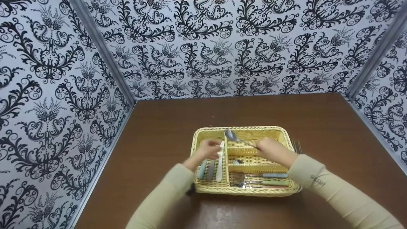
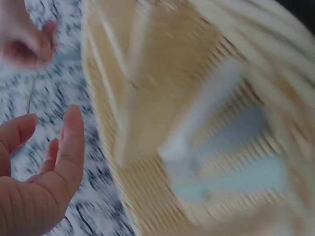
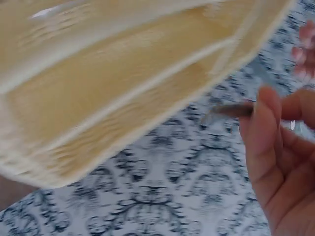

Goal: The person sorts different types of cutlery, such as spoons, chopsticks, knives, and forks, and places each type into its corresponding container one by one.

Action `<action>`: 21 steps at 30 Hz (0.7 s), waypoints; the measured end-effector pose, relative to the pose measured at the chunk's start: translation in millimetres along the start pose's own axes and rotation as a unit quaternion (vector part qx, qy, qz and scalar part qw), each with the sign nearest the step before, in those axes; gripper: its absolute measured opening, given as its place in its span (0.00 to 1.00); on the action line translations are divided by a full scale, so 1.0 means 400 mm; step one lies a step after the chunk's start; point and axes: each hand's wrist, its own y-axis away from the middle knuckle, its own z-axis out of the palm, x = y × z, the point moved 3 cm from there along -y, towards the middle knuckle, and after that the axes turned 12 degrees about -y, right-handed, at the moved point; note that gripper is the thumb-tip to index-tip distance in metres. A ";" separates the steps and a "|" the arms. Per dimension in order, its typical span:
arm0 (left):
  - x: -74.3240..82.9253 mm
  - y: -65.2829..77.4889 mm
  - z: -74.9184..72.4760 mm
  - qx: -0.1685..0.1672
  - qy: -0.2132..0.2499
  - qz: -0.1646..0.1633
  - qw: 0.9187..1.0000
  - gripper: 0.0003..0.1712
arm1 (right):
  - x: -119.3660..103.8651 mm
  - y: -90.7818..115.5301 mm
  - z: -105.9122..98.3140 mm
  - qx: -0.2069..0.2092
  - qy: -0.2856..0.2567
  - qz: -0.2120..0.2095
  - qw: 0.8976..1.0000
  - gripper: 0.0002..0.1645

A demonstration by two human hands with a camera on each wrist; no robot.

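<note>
My right hand pinches a metal spoon by its handle above the upper right part of a wicker cutlery basket. The spoon's bowl points left, over the long divider. In the right wrist view, thumb and fingertips meet on the dark handle end. My left hand hovers over the basket's left compartment with its fingers spread and nothing between them. Below it lie pieces of cutlery with a white handle, a grey handle and a light blue handle.
The lower right compartment holds cutlery with a blue handle and a green handle. Another metal piece lies in the middle compartment. Fork tines show beyond the basket's right rim. Patterned walls bound the brown table.
</note>
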 end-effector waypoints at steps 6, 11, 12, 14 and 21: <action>-0.054 0.038 -0.168 0.128 0.029 -0.021 0.991 0.16 | 0.064 0.008 0.025 -0.117 0.085 -0.013 0.989 0.16; -0.016 0.118 -0.237 0.190 0.034 -0.043 0.980 0.16 | 0.079 -0.012 0.051 -0.183 0.094 0.030 0.978 0.16; -0.019 0.124 -0.244 0.194 0.028 -0.051 0.979 0.16 | 0.081 -0.017 0.057 -0.187 0.098 0.032 0.977 0.16; -0.030 0.129 -0.251 0.197 0.014 -0.062 0.978 0.16 | 0.082 -0.026 0.070 -0.187 0.113 0.024 0.975 0.14; -0.068 0.132 -0.255 0.190 -0.016 -0.091 0.978 0.17 | 0.087 -0.040 0.115 -0.167 0.198 -0.014 0.966 0.07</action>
